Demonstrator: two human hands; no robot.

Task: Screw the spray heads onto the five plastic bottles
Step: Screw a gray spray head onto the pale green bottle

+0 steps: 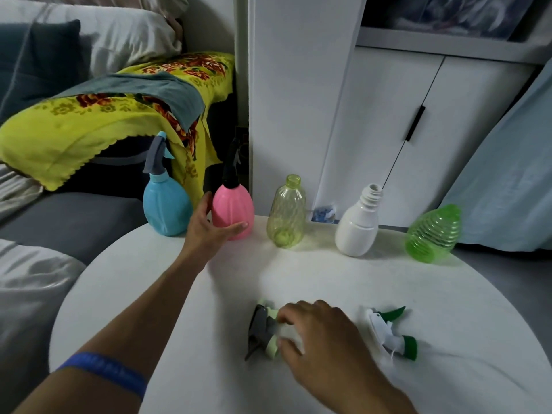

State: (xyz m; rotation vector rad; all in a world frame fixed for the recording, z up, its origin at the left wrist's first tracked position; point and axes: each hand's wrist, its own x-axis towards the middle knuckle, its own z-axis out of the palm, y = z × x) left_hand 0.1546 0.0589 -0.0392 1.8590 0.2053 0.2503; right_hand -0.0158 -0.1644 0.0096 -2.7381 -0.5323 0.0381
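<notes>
Fingers of the right hand (313, 333) pinch the pale green spray head (265, 333), bottom middle. Lift it straight to the yellow-green bottle (286, 213), middle. Left hand (209, 228) cups the pink bottle (233, 210).

No text, label or number can be read anywhere.

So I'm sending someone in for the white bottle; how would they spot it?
On the round white table, five bottles stand along the far edge. The white bottle is fourth from the left, between two see-through green ones. It alone is opaque white, with a bare threaded neck.
</notes>
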